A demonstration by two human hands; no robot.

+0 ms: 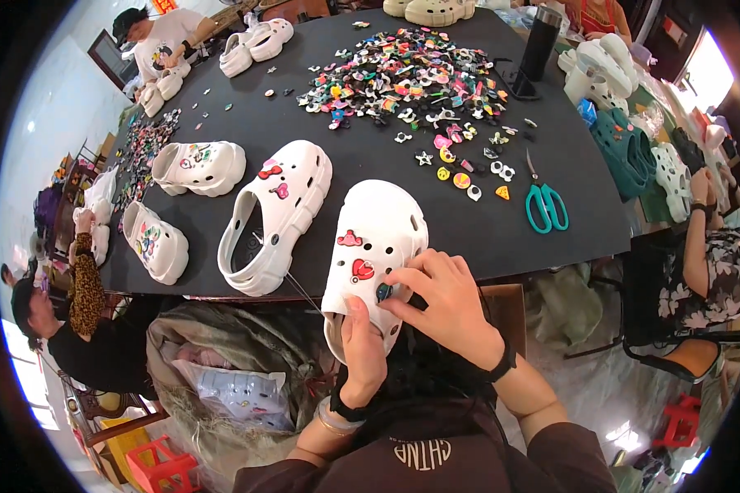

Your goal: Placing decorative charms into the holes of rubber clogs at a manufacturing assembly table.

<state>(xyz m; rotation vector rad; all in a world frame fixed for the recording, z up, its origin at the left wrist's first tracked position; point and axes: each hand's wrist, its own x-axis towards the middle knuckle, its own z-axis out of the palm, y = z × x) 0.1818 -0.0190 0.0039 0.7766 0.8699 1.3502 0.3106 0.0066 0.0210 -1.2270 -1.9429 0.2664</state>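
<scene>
A white clog (378, 218) is tilted toe-up at the table's near edge, with my left hand (364, 349) closed round its heel end and the thumb on top. My right hand (444, 296) pinches a small dark shoe charm (384, 292) against the clog's upper, at its right side. Two charms sit in the upper's holes: a pink one (349, 238) and a red heart-shaped one (363, 269). Just left lies another white clog (304, 177) bearing red and pink charms; a thin cord runs from it toward the held clog.
A large heap of colourful charms (411, 74) covers the far middle of the black table (436, 226). Teal-handled scissors (545, 205) lie at right. Beyond are a black bottle (541, 43) and a phone (516, 80). More decorated clogs (201, 167) stand left. Other people work around the table.
</scene>
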